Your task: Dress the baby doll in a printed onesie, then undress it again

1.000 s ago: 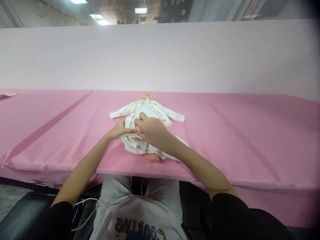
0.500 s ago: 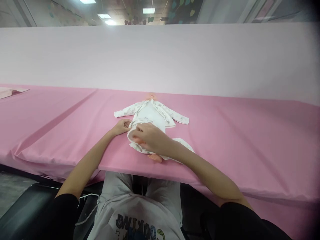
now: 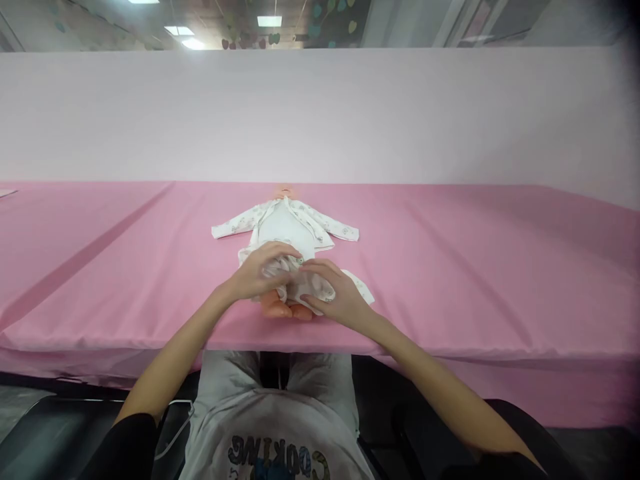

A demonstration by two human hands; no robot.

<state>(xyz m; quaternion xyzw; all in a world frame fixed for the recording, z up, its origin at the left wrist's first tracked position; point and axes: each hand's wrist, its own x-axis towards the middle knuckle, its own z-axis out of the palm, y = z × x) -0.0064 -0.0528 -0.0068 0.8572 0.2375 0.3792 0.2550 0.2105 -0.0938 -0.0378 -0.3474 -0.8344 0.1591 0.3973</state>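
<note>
Head view: hands [image 3: 300,280] on doll's romper [image 3: 287,230]

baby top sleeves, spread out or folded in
Spread out. Both sleeves of the baby top lie flat, one to each side, on the pink table cover; only its lower part is bunched.

Bare pink table [image 3: 475,267] lies open either side; only the doll [image 3: 285,233] obstructs the middle.
</note>
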